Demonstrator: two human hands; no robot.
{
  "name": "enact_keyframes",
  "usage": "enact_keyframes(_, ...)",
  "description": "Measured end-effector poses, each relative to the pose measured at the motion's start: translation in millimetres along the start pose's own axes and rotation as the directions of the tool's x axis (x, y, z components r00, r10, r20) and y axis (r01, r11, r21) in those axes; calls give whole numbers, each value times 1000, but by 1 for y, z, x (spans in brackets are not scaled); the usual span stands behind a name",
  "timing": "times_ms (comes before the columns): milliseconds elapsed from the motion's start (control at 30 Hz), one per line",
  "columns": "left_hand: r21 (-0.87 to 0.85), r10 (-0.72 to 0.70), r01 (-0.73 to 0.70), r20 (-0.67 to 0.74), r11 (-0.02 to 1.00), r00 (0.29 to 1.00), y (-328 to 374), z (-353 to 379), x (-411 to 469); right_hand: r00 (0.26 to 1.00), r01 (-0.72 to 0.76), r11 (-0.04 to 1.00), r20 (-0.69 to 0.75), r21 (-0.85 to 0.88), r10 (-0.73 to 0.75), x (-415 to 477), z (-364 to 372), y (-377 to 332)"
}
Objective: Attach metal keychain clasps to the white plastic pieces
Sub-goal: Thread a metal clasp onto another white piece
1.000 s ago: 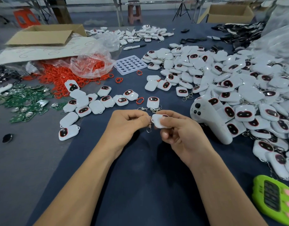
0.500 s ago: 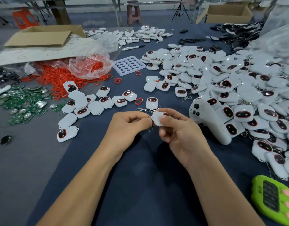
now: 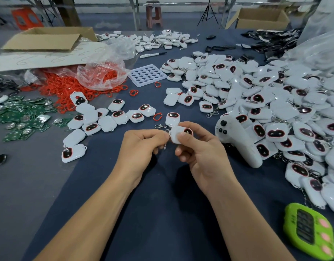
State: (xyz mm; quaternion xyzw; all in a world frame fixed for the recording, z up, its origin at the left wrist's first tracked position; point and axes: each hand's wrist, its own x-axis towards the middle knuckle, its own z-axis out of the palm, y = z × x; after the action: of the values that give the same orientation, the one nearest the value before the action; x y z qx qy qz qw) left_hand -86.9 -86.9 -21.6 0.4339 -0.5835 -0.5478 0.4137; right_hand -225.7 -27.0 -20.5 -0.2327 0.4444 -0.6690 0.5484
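My right hand (image 3: 198, 147) grips a white plastic piece (image 3: 178, 135) with a dark red-rimmed window, held above the blue table. My left hand (image 3: 143, 146) pinches a metal keychain clasp (image 3: 165, 146) right at the piece's left edge; most of the clasp is hidden by the fingers. Another white piece (image 3: 172, 118) with a loose clasp (image 3: 160, 126) lies just beyond my hands. A row of white pieces (image 3: 105, 121) without clasps lies to the left. A big heap of white pieces (image 3: 266, 102) with chains covers the right side.
A white handheld controller (image 3: 238, 140) lies right of my hands. Red rubber rings (image 3: 68, 87) spill from a plastic bag (image 3: 102, 74) at left, beside green circuit boards (image 3: 24, 117). A white hole tray (image 3: 146, 75), a cardboard box (image 3: 47, 39) and a green timer (image 3: 309, 230) are also here.
Both hands have stayed together over the table. The right hand has turned the white piece so its dark window now faces up; the view shifted slightly.
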Motion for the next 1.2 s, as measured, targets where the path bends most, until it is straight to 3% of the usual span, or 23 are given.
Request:
enact_keyframes(100,95,24,-24,4,995,1000,1,-2,-1,998,59,991,-22,-117,-62,-1,0,0)
enact_keyframes(200,369,117,-115,19,922,993,4,-12,1,995,83,974,-38,-212,-93,-1,1,3)
enact_keyframes(300,679,328,-322,126,660,936,1,-12,-3,994,60,969,-70,-240,-79,-1,1,5)
enact_keyframes(367,772,430,-432,229,465,873,1,-9,-9,993,28,972,-103,-235,-54,0,0,5)
enact_keyframes(433,799,475,-463,259,383,841,-1,-8,-10,992,8,974,-123,-228,-37,1,0,5)
enact_keyframes(500,788,482,-437,207,434,852,0,-7,-10,993,-3,980,-119,-197,-21,2,0,3)
enact_keyframes(567,662,409,-357,83,659,909,2,-5,-9,995,-43,996,-88,-83,36,2,1,1)
enact_keyframes(633,416,252,-228,-3,880,968,3,-2,-7,992,-114,991,-44,70,117,2,1,-1)
enact_keyframes(700,234,125,-120,-4,965,992,3,0,-7,989,-143,979,-23,145,148,3,0,-2)
enact_keyframes(767,195,81,-79,-2,978,997,4,3,-7,989,-136,979,-29,151,142,4,0,-1)
enact_keyframes(933,321,176,-153,-46,935,983,3,2,-6,993,-105,989,-41,101,109,3,2,3)
enact_keyframes(1067,634,322,-245,-6,734,947,1,-1,-9,990,32,985,-132,-169,-55,0,5,6)
enact_keyframes(1100,708,362,-280,37,648,931,1,-2,-11,979,75,949,-159,-305,-129,-2,6,9)
enact_keyframes(1200,834,397,-359,188,419,899,0,-4,-13,933,160,692,-122,-703,-340,-7,8,17)
